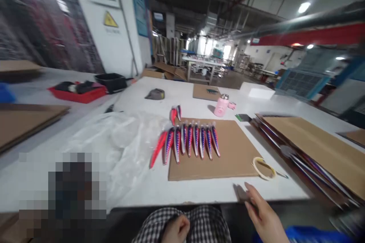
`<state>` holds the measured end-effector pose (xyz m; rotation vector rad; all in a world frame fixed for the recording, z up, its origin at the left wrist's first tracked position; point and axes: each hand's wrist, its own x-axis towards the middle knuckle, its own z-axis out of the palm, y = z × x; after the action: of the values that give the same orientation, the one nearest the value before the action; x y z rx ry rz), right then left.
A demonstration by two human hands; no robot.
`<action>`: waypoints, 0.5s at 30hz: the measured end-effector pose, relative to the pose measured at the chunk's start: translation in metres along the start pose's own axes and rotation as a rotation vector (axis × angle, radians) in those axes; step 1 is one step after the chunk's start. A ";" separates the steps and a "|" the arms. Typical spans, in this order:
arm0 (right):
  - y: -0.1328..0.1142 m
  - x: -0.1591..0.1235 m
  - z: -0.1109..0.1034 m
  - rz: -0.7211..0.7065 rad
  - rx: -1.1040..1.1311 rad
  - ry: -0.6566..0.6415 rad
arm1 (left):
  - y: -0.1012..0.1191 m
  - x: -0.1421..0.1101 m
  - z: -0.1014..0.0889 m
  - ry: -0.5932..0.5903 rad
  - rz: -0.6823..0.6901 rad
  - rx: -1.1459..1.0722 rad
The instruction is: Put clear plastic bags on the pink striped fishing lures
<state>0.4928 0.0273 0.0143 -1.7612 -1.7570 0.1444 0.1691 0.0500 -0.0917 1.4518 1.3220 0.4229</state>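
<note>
At the lower edge of the frame, the person's left hand [176, 229] is resting on the lap, curled into a loose fist against checked black-and-white fabric [207, 224], with nothing showing in its grip. At lower right, the right hand [264, 212] is reaching forward over the near edge of the white worktop [142, 193], its fingers extended and slightly parted, pinching nothing visible. Its fingertips [247, 188] are lying just beside a small dark flat piece [242, 193], too blurred to name; I cannot tell whether they are touching it.

At centre, glossy fishing lures [196, 140] are lying side by side on a square cardboard sheet [239, 152], their tapered bodies striped blue, white and red. A red lure [158, 149] is slanting beside the sheet's left edge, on crumpled translucent plastic sheeting [114, 152] or just past it. A yellowish tape roll [264, 169] is sitting by the sheet's lower right corner. At right, stacked cardboard boards [313, 152] are holding more long lures between them. Farther up, a pink flask [221, 105] is standing near a smaller cardboard piece [205, 92].
</note>
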 end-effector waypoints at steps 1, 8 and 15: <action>-0.015 0.027 0.013 -0.005 0.012 0.005 | 0.002 -0.002 -0.005 -0.013 -0.004 -0.001; -0.085 0.164 0.075 -0.007 0.086 0.017 | 0.028 -0.002 -0.073 0.088 -0.017 -0.035; -0.063 0.184 0.047 0.185 0.258 -0.014 | 0.040 -0.057 -0.111 0.381 0.142 -0.044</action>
<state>0.4336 0.2095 0.0737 -1.7309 -1.5062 0.4427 0.0798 0.0587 0.0042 1.4804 1.4992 0.8504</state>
